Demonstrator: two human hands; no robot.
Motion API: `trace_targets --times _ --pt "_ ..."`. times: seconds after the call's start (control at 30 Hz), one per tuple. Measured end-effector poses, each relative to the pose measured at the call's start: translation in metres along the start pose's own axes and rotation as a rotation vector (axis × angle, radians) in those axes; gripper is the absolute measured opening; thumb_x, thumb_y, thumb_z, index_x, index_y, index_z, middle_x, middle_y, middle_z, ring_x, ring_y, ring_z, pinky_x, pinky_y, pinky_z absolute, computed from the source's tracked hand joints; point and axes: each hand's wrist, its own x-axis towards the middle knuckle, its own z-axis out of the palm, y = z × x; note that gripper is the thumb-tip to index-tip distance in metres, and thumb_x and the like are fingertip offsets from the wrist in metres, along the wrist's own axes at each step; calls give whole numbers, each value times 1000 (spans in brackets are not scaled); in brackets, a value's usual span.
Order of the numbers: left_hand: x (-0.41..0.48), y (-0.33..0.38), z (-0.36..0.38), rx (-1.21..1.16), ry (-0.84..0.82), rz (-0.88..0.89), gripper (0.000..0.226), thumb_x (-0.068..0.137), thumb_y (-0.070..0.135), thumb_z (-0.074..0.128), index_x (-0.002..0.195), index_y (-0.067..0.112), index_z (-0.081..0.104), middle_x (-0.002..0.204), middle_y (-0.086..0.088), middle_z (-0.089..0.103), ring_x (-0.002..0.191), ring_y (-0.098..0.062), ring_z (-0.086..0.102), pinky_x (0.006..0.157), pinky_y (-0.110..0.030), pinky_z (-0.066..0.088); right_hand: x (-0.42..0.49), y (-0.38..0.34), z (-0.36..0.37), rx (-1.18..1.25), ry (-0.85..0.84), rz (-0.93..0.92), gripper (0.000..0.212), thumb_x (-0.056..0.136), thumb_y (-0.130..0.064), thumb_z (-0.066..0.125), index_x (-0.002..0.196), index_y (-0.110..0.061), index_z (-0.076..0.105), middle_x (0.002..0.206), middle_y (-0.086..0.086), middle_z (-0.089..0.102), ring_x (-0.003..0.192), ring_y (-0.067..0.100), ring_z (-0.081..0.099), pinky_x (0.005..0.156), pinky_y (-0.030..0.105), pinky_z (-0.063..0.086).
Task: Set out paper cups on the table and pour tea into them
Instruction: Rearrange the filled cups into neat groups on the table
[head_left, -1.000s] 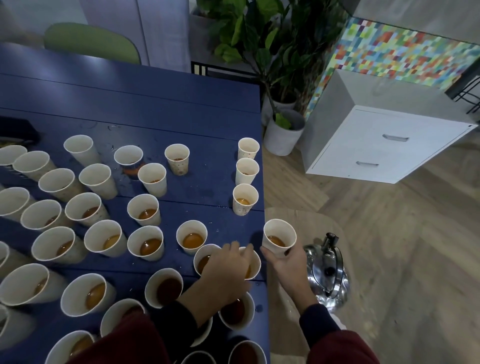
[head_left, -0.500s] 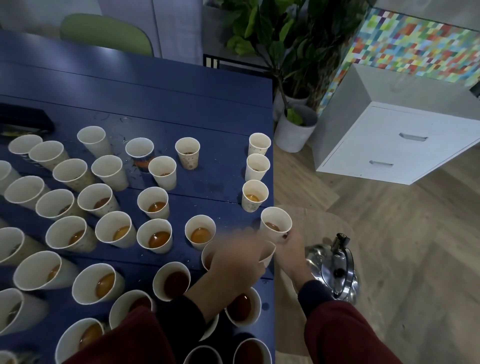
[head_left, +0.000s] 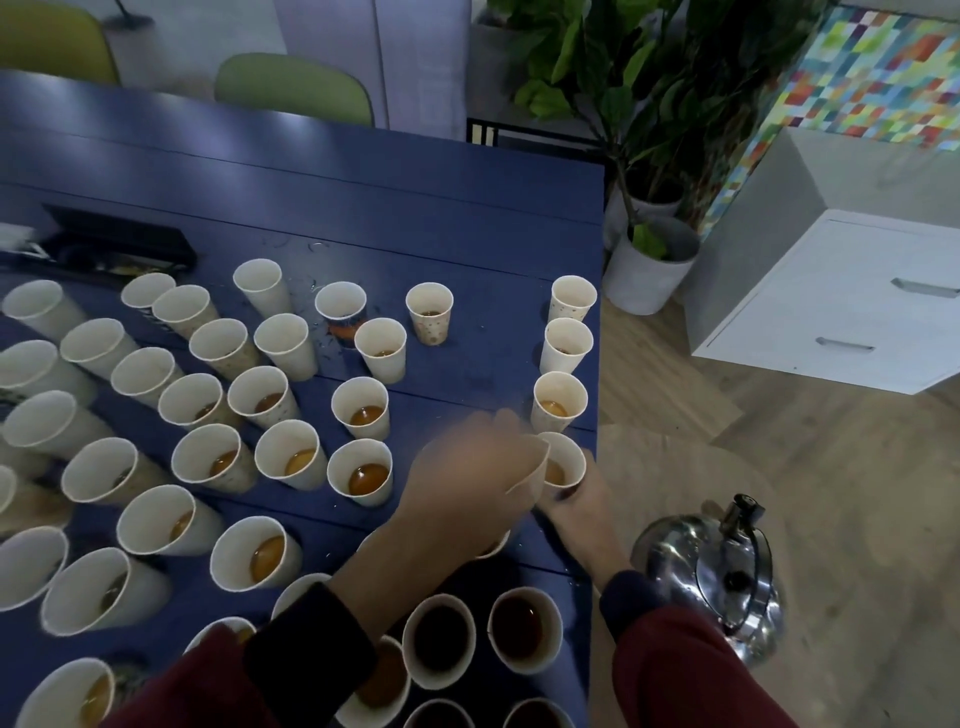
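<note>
- The right hand (head_left: 577, 512) holds a cup (head_left: 566, 457) at the right edge of the table (head_left: 363, 171).
- It is best to set it down flat and slow.
- The left hand (head_left: 475, 470) is blurry; I cannot tell its grip.

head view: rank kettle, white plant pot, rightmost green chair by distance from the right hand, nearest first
1. kettle, just right of the right hand
2. white plant pot, floor past the table corner
3. rightmost green chair, beyond the table's far edge
</note>
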Motion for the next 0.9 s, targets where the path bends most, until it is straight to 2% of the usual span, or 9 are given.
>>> trace_targets --times 0.13,0.2,0.27,0.33,0.43,0.53,0.6,0.77,0.9 --pt "0 -1 -5 -12 -12 -58 45 90 49 61 125 30 41 123 6 54 96 -10 46 78 -28 43 -4 0 -2 -4 -12 -6 58 72 -23 92 117 -26 57 113 -9 67 101 3 65 85 24 54" --pt "-1 -1 -7 -18 -12 -74 45 89 50 62 124 30 41 122 6 55 95 -10 46 78 -28 44 -5 3 -6 -23 -27 -18 63 72 -15 91 121 -29 54 117 -10 65 107 5 64 91 29 54" --pt "-3 1 -8 -29 -9 -86 46 89 51 63 124 30 41 122 7 55 95 -9 45 79 -28 43 -8 5 -11 -22 -22 -17 68 71 -8 87 124 -32 50 122 -13 62 113 4 60 100 32 50" --pt "-7 3 -10 -40 -2 -90 47 89 50 63 125 31 41 122 8 54 95 -8 43 77 -27 38 -21 -3 -17 28 52 33 74 70 -12 80 134 -25 45 135 -5 55 124 4 54 108 26 43" --pt "-14 7 -11 -42 0 -77 47 88 51 64 125 32 41 121 10 55 95 -8 44 76 -25 37 -54 -27 -30 82 146 -49 69 75 -10 72 139 -15 46 140 -1 53 124 -9 49 101 6 37" --pt "-22 15 -5 -35 -28 -32 45 88 52 64 121 33 40 119 13 54 94 -7 44 71 -22 34 -87 -52 -37 37 36 -195 69 76 -7 80 135 -24 50 134 -23 56 126 -5 52 99 7 38" --pt "-28 23 0 -55 -56 4 46 88 52 64 122 34 39 118 14 52 95 -6 44 71 -23 35 -99 -61 -37 11 -73 -203 69 72 -1 86 127 -27 54 124 -30 61 117 -11 56 92 5 41" --pt "-41 39 19 -87 -78 118 48 85 52 66 122 30 44 117 8 57 100 -11 53 86 -32 49 -119 -53 -30 -44 -6 -64 56 70 -19 88 117 -31 61 106 -16 71 98 -5 65 75 6 46" --pt "-50 37 28 -243 -103 134 62 82 63 67 129 29 46 120 10 57 101 -7 53 86 -28 47 -127 -41 -35 -26 72 -73 44 72 -21 88 105 -38 64 101 -22 70 93 -1 67 72 12 49"
